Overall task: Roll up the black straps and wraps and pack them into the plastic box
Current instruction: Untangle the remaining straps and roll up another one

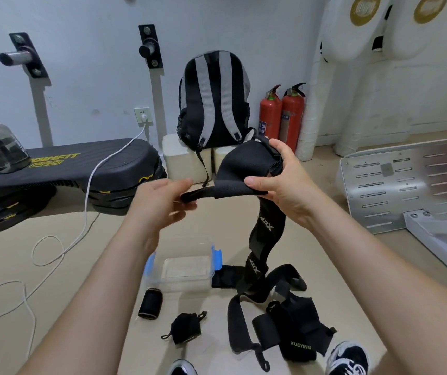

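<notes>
two hands: we hold one long black wrap [244, 163] up in the air, well above the box.
left hand [160, 204]: finger and thumb pinch the wrap's narrow end.
right hand [287, 185]: it grips the wide part, thumb pressed on top and fingers curled underneath.
hanging tail: the rest of the wrap drops from the right hand to the floor, unrolled, and lands just right of the box.
plastic box [181, 269]: clear with blue clips, it sits open on the floor below our hands. we see nothing inside it.
done, as we judge it: two pieces look rolled. a rolled wrap [149, 304] stands just in front of the box, and a small bundle [184, 327] lies nearer to us. neither is in the box.
left to do, as we judge it: most of the job. the wrap we hold needs rolling. a loose pile of straps [300, 320] lies unrolled to the right of the bundle. a flat black piece [222, 277] lies against the box's right side. everything has yet to go in.
</notes>
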The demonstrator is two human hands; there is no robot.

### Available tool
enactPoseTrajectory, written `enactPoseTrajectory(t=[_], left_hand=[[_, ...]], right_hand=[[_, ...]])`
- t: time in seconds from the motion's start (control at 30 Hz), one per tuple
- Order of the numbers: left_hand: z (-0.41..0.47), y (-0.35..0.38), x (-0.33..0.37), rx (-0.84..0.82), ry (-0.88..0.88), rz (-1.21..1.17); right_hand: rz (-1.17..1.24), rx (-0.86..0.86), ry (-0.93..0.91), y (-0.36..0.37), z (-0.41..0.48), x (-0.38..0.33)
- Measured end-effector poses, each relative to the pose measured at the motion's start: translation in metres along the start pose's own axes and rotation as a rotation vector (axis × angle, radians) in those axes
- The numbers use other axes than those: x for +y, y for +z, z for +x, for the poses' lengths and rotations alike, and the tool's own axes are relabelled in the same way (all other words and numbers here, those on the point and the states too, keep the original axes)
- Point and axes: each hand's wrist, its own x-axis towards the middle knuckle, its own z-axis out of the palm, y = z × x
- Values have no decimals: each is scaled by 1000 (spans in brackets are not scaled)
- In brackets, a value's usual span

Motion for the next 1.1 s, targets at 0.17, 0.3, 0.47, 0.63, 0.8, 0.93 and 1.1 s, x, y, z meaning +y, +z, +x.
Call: enactPoseTrajectory(t=[0.17,0.3,0.47,0.63,0.8,0.93,1.1], left_hand=[[-10,-1,-1,-337,230,98],[-8,16,-12,-159,573,403],[-8,22,-11,-56,654,300],[-10,24,-6,-160,444,85],[-10,28,-7,-227,237,-110],[-10,29,-5,-239,158,-186],[-8,33,-5,-128,100,-190]], right_hand=[[-41,-2,-4,6,-3,-1],[67,21,19,10,-7,-5],[240,3,104,13,-10,-4],[239,-4,110,13,-11,-2],[180,7,52,8,-11,-2],[105,32,-3,9,-9,2],[-41,27,-40,17,-9,3]])
